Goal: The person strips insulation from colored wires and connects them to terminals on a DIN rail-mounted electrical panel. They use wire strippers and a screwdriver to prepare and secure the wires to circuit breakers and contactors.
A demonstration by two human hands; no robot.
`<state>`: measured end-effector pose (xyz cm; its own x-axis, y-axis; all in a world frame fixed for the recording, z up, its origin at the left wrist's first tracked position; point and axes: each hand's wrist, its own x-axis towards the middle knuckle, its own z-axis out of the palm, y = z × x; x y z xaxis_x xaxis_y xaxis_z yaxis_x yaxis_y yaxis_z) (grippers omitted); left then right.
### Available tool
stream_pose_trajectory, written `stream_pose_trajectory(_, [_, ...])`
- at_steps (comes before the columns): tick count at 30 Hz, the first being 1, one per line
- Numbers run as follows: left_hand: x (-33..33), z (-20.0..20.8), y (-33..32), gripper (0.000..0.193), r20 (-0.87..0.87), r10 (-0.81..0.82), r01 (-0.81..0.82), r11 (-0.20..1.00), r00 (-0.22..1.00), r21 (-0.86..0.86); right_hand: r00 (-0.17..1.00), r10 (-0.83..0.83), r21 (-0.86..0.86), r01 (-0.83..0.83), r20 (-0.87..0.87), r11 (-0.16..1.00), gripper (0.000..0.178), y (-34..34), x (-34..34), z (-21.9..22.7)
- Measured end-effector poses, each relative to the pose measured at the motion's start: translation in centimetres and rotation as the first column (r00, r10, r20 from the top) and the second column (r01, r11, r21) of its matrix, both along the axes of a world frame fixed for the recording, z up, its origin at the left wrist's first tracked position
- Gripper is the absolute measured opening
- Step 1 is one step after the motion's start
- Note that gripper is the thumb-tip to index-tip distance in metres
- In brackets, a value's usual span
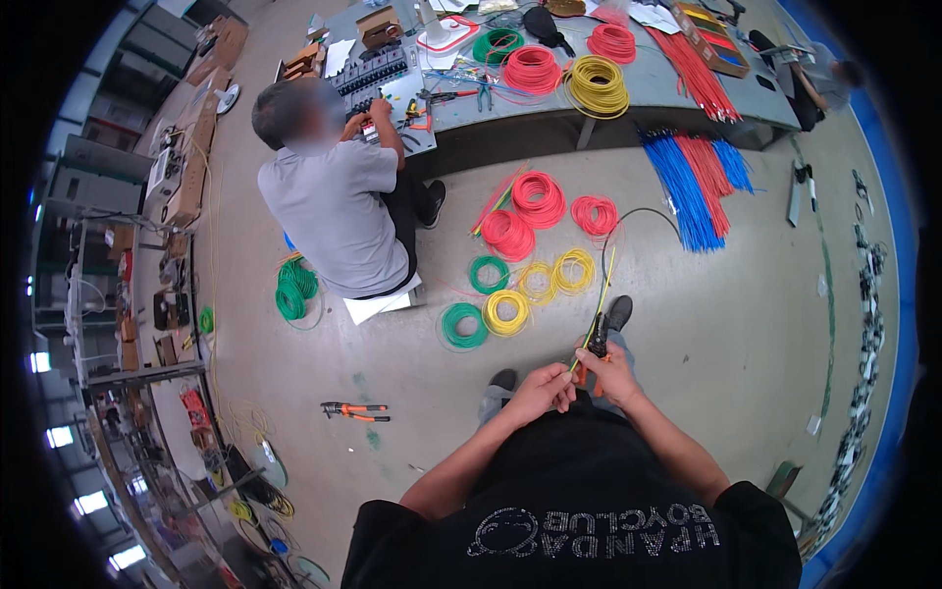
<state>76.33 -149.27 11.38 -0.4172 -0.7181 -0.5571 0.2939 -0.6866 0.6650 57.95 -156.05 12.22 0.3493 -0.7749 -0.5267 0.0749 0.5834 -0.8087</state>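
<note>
Head view — grey workbench (765, 103) beyond, coloured coils (539, 219) nearer.
From afar I see the right hand (612, 375) closed round an orange-handled tool (598, 346) — the left hand (546, 393) pinches yellow-green wire (590, 337), which runs up beside the tool's head.

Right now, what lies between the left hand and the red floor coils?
In the head view, three yellow coils lie between the left hand and red coils, two green coils to their left.
</note>
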Motion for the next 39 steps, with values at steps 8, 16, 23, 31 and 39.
stream_pose_trajectory(8, [-13.3,-0.2,-11.0,0.028,0.026,0.132,-0.133,0.991,0.991,0.026,0.998,0.036,0.148,-0.029,-0.043,0.989,0.021,-14.0,-12.0,0.1])
stream_pose_trajectory(16, [-17.9,-0.7,-19.2,0.029,-0.202,0.233,-0.194,0.961,0.951,0.198,0.992,-0.126,0.280,0.117,0.015,0.953,0.033,-21.1,-15.0,0.1])
stream_pose_trajectory(23, [-21.8,-8.8,-22.9,0.030,-0.099,0.175,-0.140,0.946,0.980,0.292,0.974,-0.120,0.286,0.173,-0.193,0.943,0.026,-23.9,-18.8,-9.0])
stream_pose_trajectory(31, [-22.8,-23.8,-25.1,0.027,0.179,0.168,-0.232,0.870,0.969,0.435,0.979,-0.043,0.434,0.127,-0.199,0.892,0.022,-27.2,-21.7,-25.5])
stream_pose_trajectory(39, [-23.8,-53.8,-31.2,0.020,0.790,-0.019,-0.188,0.968,0.613,0.169,0.900,0.146,0.553,0.119,-0.410,0.824,0.022,-34.1,-31.3,-40.6])
